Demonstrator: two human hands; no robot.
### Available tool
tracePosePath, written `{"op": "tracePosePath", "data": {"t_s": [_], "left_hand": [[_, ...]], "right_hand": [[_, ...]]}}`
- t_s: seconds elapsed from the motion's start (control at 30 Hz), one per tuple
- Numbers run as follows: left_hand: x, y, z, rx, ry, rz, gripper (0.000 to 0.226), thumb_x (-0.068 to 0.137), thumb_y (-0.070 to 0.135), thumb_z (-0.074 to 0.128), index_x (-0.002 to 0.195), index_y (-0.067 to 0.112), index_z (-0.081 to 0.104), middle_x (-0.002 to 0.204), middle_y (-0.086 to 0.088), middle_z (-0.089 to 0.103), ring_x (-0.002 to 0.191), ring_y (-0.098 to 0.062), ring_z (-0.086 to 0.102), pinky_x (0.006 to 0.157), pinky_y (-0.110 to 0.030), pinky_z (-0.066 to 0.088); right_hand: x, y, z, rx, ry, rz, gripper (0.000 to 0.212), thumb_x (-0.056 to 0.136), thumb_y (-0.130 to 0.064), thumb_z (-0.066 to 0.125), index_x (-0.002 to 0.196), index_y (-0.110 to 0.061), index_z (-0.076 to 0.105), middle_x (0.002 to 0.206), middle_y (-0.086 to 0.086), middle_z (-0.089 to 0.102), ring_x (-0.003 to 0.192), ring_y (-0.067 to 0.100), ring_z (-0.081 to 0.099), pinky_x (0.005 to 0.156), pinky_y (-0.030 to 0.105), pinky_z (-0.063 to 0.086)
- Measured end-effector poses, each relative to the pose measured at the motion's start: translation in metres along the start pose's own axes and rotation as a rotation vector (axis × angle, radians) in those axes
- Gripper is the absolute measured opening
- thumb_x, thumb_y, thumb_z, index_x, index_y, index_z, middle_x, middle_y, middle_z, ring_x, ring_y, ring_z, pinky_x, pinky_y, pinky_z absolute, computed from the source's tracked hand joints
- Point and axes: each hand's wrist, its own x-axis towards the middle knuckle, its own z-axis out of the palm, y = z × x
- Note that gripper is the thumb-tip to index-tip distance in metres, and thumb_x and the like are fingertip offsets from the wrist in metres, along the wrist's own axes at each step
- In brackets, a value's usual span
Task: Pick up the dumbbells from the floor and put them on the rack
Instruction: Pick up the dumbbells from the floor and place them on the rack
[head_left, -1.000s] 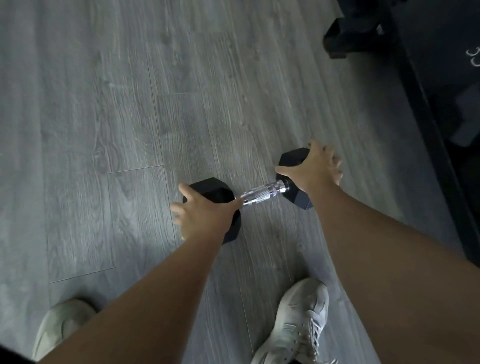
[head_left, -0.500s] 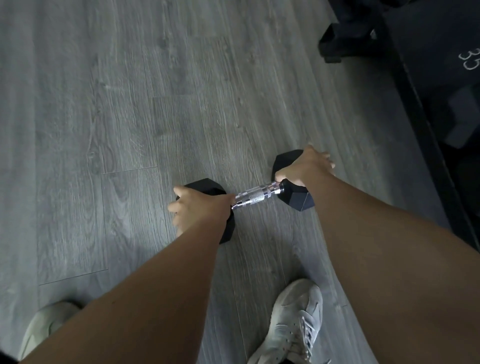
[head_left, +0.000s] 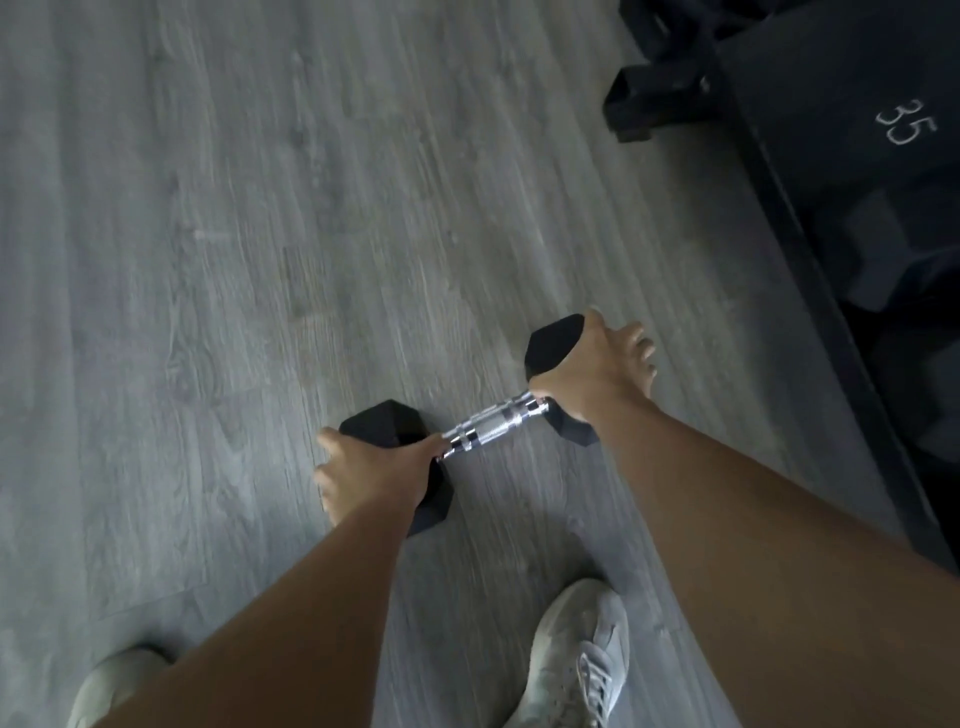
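Note:
A black hex dumbbell with a chrome handle (head_left: 491, 430) lies low over the grey wood floor in front of my feet. My left hand (head_left: 371, 467) wraps over its left head. My right hand (head_left: 597, 371) cups its right head, fingers spread over the far side. The handle between the hands is bare. Whether the dumbbell touches the floor I cannot tell. The dark rack (head_left: 810, 218) runs along the right edge, with a dumbbell marked 35 (head_left: 904, 127) on it.
My two pale sneakers, one (head_left: 576, 660) at bottom centre and one (head_left: 117, 686) at bottom left, stand on the floor. A black rack foot (head_left: 654, 101) juts out at top right. Grey floor stretches to the left and ahead.
Both hands have stayed on the dumbbell's heads. The right hand's fingers have spread wider, and the view has shifted so more of the rack shows.

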Motion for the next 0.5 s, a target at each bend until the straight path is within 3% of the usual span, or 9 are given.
{"op": "tracePosePath", "data": {"t_s": [0.1, 0.23, 0.5], "left_hand": [[-0.009, 0.015, -0.002, 0.006, -0.010, -0.024, 0.093, 0.046, 0.047, 0.090, 0.114, 0.013, 0.036, 0.115, -0.022, 0.054, 0.102, -0.043, 0.056, 0.072, -0.047, 0.050], [-0.028, 0.051, -0.010, 0.008, -0.034, -0.023, 0.094, 0.047, 0.047, 0.088, 0.116, 0.013, 0.035, 0.114, -0.022, 0.053, 0.099, -0.042, 0.057, 0.078, -0.050, 0.053], [-0.106, 0.193, -0.030, -0.026, 0.007, 0.052, 0.087, 0.047, 0.050, 0.087, 0.104, 0.018, 0.030, 0.110, -0.018, 0.056, 0.097, -0.038, 0.057, 0.066, -0.040, 0.045]], "right_hand": [[0.004, 0.001, -0.022, -0.026, -0.003, -0.006, 0.094, 0.055, -0.043, 0.085, 0.133, -0.017, 0.039, 0.131, 0.021, 0.039, 0.121, 0.041, 0.039, 0.099, 0.052, 0.041], [0.016, 0.002, -0.067, -0.041, 0.006, -0.029, 0.089, 0.055, -0.041, 0.084, 0.129, -0.018, 0.041, 0.127, 0.020, 0.041, 0.118, 0.041, 0.041, 0.099, 0.053, 0.042], [0.066, 0.020, -0.224, 0.001, 0.079, -0.051, 0.090, 0.051, -0.041, 0.083, 0.129, -0.018, 0.044, 0.130, 0.021, 0.042, 0.118, 0.041, 0.042, 0.093, 0.051, 0.045]]}}
